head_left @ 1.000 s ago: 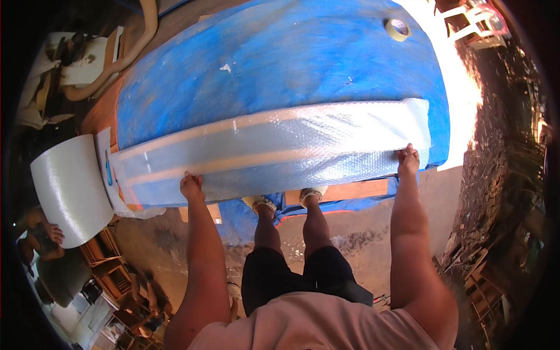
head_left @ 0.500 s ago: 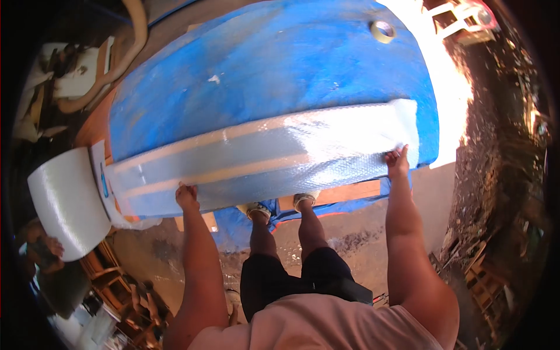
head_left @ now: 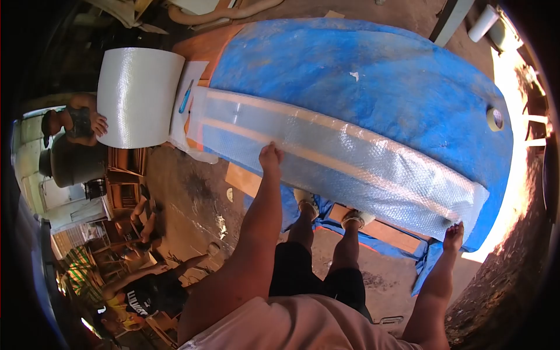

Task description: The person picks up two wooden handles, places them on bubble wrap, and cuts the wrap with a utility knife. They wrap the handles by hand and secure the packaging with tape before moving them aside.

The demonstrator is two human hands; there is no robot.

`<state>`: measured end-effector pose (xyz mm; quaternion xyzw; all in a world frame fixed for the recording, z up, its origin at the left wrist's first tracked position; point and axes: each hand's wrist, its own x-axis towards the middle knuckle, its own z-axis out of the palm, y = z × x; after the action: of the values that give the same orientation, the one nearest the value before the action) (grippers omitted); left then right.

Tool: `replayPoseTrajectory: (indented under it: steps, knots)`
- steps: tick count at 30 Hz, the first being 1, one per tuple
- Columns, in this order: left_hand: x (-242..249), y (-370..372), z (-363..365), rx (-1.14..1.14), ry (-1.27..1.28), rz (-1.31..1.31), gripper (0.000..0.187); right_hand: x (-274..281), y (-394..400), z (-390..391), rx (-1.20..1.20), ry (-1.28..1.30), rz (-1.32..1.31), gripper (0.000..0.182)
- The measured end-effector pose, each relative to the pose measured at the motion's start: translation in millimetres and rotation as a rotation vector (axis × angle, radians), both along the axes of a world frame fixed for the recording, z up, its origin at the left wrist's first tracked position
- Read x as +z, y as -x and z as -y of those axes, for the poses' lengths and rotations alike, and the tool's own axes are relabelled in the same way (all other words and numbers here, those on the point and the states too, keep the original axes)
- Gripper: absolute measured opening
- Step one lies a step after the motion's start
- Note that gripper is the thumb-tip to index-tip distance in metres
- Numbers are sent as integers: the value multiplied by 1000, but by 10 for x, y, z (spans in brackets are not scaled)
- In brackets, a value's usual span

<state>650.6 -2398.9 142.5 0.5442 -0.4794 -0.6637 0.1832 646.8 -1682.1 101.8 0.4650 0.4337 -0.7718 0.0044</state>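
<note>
A long sheet of bubble wrap [head_left: 350, 157] lies over pale wooden strips on a blue tarp [head_left: 361, 64]. My left hand [head_left: 271, 157] is closed at the near edge of the sheet, pinching it. My right hand [head_left: 454, 236] pinches the same edge close to the sheet's right end. At the left stands a big roll of bubble wrap [head_left: 140, 96], and a blue-handled tool [head_left: 186, 98] lies between it and the sheet. A roll of tape [head_left: 494, 119] sits on the tarp's right side.
A person [head_left: 76, 122] at the far left has a hand on the big roll. Other people [head_left: 146, 294] are at the lower left, beside wooden frames [head_left: 123, 181]. A post [head_left: 452, 22] stands at the top right. Boards [head_left: 244, 178] lie by my feet.
The view has turned towards the left, bringing the roll, the co-worker and other people further into sight. Both my hands remain at the sheet's near edge.
</note>
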Motion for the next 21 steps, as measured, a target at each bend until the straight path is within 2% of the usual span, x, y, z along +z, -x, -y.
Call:
replayPoseTrajectory:
  steps: [2,6,7,9,11,13,15,17,18,20,21]
  knots:
    - [85,70,44,26,-14,-64,16,83,57,-40,-16,-4,-24,21]
    - [661,464,77,-82,-104,-380,7,394,538,-110,-40,76,-397,22]
    - [723,618,130,-131,-37,-412,6,334,731,-318,-21,71,-463,24]
    - [757,1021,318,-249,72,-425,6,244,1252,-720,111,227,-602,29]
    - [856,1481,374,-364,155,-306,11,761,1809,-211,-43,3,-406,31]
    - [1080,1899,295,-457,210,-198,21,860,2142,-13,105,-81,-422,40]
    - [1044,2057,280,-507,211,-183,26,1300,2190,673,12,-180,-393,46]
    - [1018,2103,332,-611,444,-292,30,1180,2152,766,202,-294,-415,41]
    - [956,1997,374,-630,568,-278,30,1277,2003,1009,324,-406,-344,36]
    - [530,1497,630,-644,853,-187,31,1150,1497,1233,709,-745,-382,25]
    - [304,1195,749,-638,1015,-106,32,987,1169,1334,802,-581,-439,19]
